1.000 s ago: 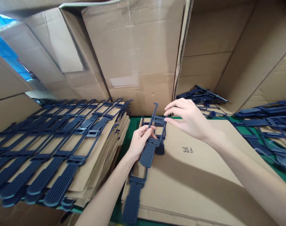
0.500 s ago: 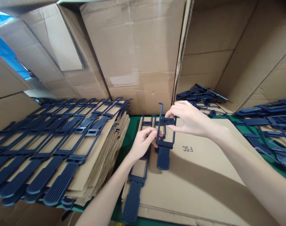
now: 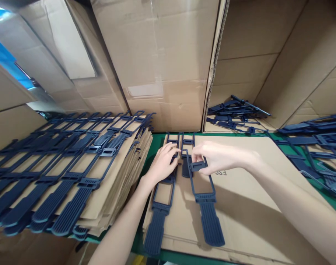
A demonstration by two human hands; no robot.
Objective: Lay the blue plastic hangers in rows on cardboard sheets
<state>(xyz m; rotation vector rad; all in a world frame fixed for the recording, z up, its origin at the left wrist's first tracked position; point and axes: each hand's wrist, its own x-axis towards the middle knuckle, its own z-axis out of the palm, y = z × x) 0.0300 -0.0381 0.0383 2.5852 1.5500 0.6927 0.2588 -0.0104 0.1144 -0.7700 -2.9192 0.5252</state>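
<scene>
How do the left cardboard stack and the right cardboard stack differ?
Rows of dark blue parts cover most of the left stack; the right stack has fewer, towards its left side. The left stack shows many layers at its side, the right stack only a few. The right stack shows printed letters; I see none on the left stack. Both are brown.

Glare is streaking the tall box at twelve o'clock; a soft shadow is crossing cardboard toward five.
</scene>
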